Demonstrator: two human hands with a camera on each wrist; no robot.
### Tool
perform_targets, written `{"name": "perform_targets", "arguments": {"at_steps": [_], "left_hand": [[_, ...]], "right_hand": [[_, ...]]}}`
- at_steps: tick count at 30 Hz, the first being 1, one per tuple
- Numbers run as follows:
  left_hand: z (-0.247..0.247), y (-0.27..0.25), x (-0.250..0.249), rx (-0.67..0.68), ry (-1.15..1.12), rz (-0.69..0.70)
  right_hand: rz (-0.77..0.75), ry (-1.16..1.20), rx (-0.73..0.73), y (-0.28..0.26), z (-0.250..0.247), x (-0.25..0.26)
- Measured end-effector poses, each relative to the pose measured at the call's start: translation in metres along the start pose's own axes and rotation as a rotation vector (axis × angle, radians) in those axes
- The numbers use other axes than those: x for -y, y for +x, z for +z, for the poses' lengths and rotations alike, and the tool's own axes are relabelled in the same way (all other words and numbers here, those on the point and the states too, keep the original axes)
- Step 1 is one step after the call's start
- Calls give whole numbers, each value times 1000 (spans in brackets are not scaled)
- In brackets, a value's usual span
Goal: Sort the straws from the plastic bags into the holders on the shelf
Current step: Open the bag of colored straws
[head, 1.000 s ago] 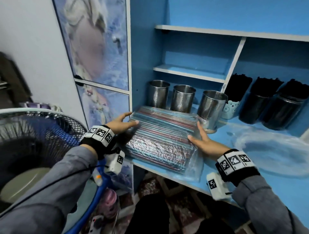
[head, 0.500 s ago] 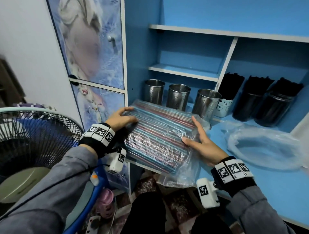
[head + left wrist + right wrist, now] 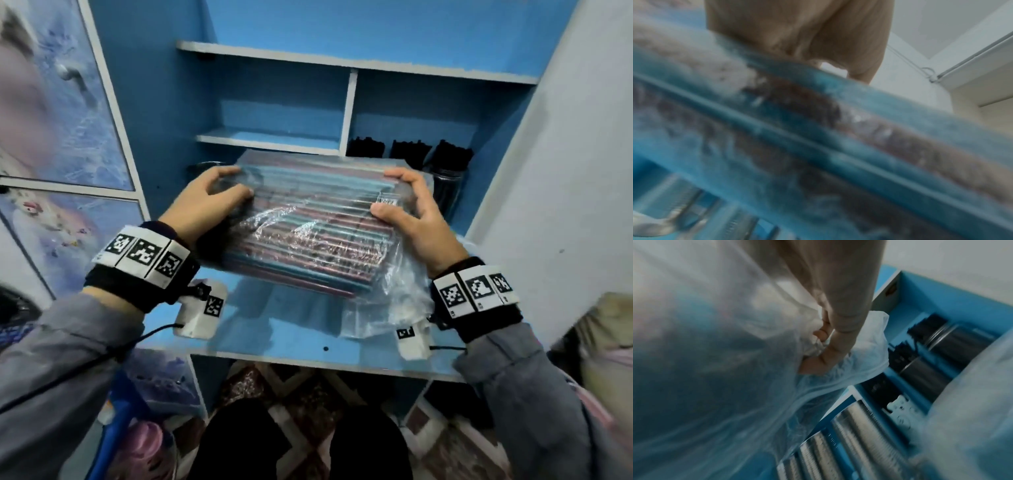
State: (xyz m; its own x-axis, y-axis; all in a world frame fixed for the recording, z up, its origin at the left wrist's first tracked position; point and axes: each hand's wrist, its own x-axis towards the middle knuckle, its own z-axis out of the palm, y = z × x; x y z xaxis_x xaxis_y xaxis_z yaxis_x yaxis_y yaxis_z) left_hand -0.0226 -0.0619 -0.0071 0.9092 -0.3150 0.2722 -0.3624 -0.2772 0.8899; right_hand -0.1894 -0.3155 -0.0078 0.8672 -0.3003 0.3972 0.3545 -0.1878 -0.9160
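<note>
Left hand: grips the left end of the bag of straws, thumb on top and fingers curled over its far edge; the hold appears meant to steady one end of the pack.
Left-wrist view: blurred; blue and reddish straws behind wrinkled film fill most of the picture, with the hand above them.
Bag of straws: a clear plastic pack held flat and crosswise between both hands, raised above the blue desk surface and in front of the shelf; held level, probably so that the straws stay aligned while the opening is found.
Contents of bag: blue and dark-red straws lying side by side, lengthwise from hand to hand; the bag looks unopened so far, and none appear to have reached a holder yet.
Steel holders: perforated metal cups standing on the desk surface behind the pack; their insides cannot be seen.
Loose film: slack plastic hanging from the right end of the pack, likely the open or excess end.
Right hand: grasps the right end, thumb on top, fingers curled round the far edge; in the wrist view the fingers pinch gathered film.
Dark holders: dark cups in the right compartment, filled with black straws standing upright.
</note>
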Motion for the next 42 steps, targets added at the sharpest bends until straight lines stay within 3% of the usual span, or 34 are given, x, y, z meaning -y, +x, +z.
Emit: {"name": "perform_targets", "arguments": {"at_steps": [6, 13, 16, 19, 21, 26, 33, 38, 42], "left_hand": [[73, -1, -49, 110, -30, 118], [168, -41, -58, -13, 207, 146], [196, -54, -49, 175, 196, 111], [212, -52, -47, 490, -115, -14], [218, -51, -47, 582, -257, -80], [220, -41, -28, 567, -367, -105], [224, -8, -10, 463, -370, -215], [232, 2, 0, 429, -301, -251], [234, 7, 0, 408, -324, -234]], "right_hand": [[-54, -30, -248, -27, -72, 24], [-161, -127, -611, -54, -107, 19], [-170, -186, -732, -57, -104, 3], [-97, -219, -801, -58, -96, -21], [-34, -238, -801, -58, -88, -37], [50, -333, -760, -55, -78, -67], [208, -609, -473, -47, -86, -83], [361, -488, -395, -48, -96, -81], [330, -367, -350, -57, -118, -68]]}}
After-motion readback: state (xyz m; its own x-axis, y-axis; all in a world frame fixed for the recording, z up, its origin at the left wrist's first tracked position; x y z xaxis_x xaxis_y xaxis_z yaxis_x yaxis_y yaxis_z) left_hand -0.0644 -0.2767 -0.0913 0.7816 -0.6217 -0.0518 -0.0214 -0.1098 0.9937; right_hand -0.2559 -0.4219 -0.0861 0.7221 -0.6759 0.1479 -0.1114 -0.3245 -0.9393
